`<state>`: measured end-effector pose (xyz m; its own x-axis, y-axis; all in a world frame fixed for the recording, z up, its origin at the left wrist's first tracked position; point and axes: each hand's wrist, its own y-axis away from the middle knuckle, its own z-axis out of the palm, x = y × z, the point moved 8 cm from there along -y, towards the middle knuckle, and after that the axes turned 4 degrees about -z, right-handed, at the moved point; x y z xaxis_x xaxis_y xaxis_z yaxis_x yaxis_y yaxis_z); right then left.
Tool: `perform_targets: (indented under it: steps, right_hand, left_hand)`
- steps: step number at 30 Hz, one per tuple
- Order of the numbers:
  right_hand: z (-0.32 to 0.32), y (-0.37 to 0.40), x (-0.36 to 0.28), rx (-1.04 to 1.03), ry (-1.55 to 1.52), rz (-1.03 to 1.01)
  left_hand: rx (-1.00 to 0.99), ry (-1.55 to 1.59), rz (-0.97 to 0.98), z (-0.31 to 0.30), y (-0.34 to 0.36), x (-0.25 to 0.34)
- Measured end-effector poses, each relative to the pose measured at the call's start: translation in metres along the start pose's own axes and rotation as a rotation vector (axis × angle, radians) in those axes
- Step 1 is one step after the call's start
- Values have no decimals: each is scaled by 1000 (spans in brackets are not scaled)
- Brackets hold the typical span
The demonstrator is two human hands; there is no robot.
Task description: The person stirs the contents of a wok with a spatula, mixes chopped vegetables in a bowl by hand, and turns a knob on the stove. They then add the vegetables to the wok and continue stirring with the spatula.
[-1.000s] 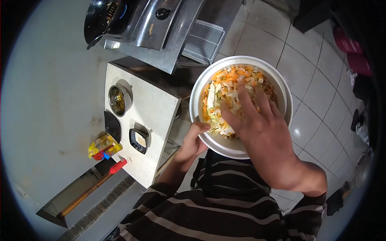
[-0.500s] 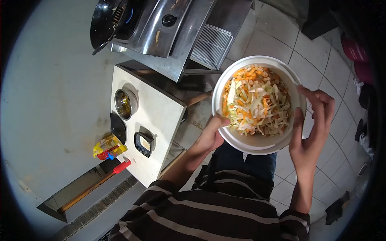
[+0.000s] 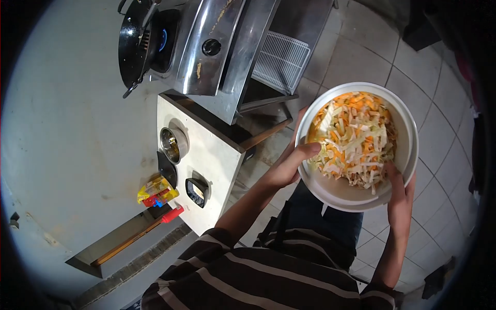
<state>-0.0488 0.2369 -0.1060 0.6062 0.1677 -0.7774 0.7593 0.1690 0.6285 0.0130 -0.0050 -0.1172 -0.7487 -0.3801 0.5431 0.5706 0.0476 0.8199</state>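
A white round tub (image 3: 338, 200) is held up in front of my body, above the tiled floor. Inside it lies a heap of shredded cabbage and carrot (image 3: 354, 137). My left hand (image 3: 290, 166) grips the near-left side, its thumb hooked over the rim and its fingers mostly hidden beneath. On the right side, my right hand (image 3: 400, 199) is closed on the rim, with the thumb reaching inside toward the shreds and the other fingers largely out of sight behind the wall.
Left of me stands a white-topped table (image 3: 214, 160) bearing a steel bowl (image 3: 173, 144), a black dish (image 3: 197, 192), a yellow packet (image 3: 156, 190) and a red bottle (image 3: 172, 214). Beyond it, a wok (image 3: 135, 49) sits by a lit blue flame on the steel stove (image 3: 206, 64). A wire rack (image 3: 281, 61) lies below.
My right hand has closed on the tub's right side, where before its fingers were spread at the rim. The tub appears farther right and slightly lower in view; the camera view has shifted.
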Motion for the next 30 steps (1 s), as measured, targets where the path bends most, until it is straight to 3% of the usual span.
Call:
perform_targets:
  steps: [2, 4, 5, 7, 8, 10, 17, 19, 23, 25, 30]
  right_hand:
    - [-5, 0, 16, 96, -29, 0]
    - [-7, -7, 20, 97, -31, -18]
    - [-10, -11, 22, 103, -1, 16]
    - [-13, -20, 26, 121, -30, 59]
    - [-15, -24, 30, 113, -33, 65]
    - [-20, -28, 47, 102, -77, 171]
    - [-13, -33, 40, 56, -135, 202]
    - [-14, -36, 37, 48, -77, 147]
    - [-13, -37, 33, 95, -24, 73]
    - [-10, -38, 37, 4, -53, 130]
    - [-11, -40, 42, 26, -69, 172]
  left_hand:
    - [-205, -171, 308, -4, -19, 13]
    - [-57, -486, 654, -15, -37, 67]
    - [138, -208, 538, -49, -48, 76]
    - [982, -553, 708, -137, -36, 136]
    - [1200, -573, 757, -186, -32, 152]
    - [1490, -692, 771, -204, -23, 181]
    - [1566, -810, 771, -208, -38, 203]
    - [1560, -866, 658, -206, -44, 204]
    - [1569, -835, 672, -217, -43, 204]
    - [1543, -802, 613, -227, -46, 204]
    - [1537, -777, 640, -218, -46, 207]
